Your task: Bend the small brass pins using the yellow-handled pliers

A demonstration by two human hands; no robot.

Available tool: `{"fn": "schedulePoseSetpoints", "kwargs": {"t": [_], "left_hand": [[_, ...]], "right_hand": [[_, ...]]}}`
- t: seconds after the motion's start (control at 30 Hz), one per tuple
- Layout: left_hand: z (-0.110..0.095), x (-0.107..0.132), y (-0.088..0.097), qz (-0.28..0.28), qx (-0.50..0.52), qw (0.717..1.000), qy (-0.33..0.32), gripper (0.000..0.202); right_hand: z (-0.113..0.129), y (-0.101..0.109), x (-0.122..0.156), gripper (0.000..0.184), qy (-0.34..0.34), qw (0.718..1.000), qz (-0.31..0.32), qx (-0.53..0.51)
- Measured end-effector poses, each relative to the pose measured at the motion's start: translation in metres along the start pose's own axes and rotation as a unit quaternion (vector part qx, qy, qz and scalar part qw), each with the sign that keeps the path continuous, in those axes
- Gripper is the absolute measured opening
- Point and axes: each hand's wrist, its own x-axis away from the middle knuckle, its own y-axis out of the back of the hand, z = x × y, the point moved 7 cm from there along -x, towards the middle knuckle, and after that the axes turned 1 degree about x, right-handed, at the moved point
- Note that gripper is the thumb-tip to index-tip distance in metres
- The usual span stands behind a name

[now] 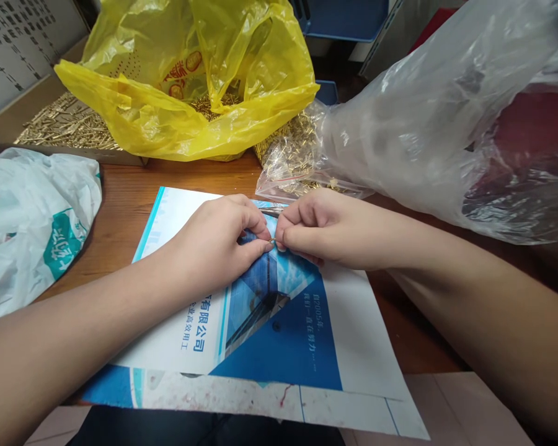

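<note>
My left hand (pixel 223 238) and my right hand (pixel 320 228) meet fingertip to fingertip over a blue and white printed sheet (pixel 279 347) on the wooden table (pixel 121 210). Both are closed in a pinch on one tiny brass-coloured part (pixel 273 241) held between them. A thin dark metal piece (pixel 272 212) shows just above the left knuckles. Heaps of small brass pins (pixel 65 124) lie in a cardboard box at the back left.
A yellow plastic bag (pixel 190 80) sits on the box of pins. A clear bag of brass pins (pixel 297 155) and a large clear bag (pixel 446 124) lie at the right. A white and green bag (pixel 32 223) lies at the left.
</note>
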Motion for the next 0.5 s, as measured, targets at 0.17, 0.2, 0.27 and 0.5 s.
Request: {"fn": "schedulePoseSetpoints", "kwargs": {"t": [0.17, 0.2, 0.27, 0.5], "left_hand": [[-0.0012, -0.0006, -0.0006, 0.010, 0.001, 1.000, 0.008, 0.010], [-0.0014, -0.0006, -0.0006, 0.012, 0.001, 1.000, 0.009, 0.010], [-0.0017, -0.0007, -0.0007, 0.015, 0.003, 1.000, 0.012, 0.011], [-0.0033, 0.0000, 0.0002, 0.015, 0.001, 1.000, 0.002, 0.012]], "right_hand": [[0.0044, 0.0012, -0.0030, 0.029, 0.011, 1.000, 0.015, 0.000], [0.0053, 0.0008, -0.0034, 0.029, 0.020, 1.000, 0.023, -0.003], [0.0058, 0.0006, -0.0040, 0.030, 0.030, 0.999, 0.036, -0.008], [0.0081, 0.0008, -0.0084, 0.031, 0.034, 0.997, 0.066, -0.003]]}}
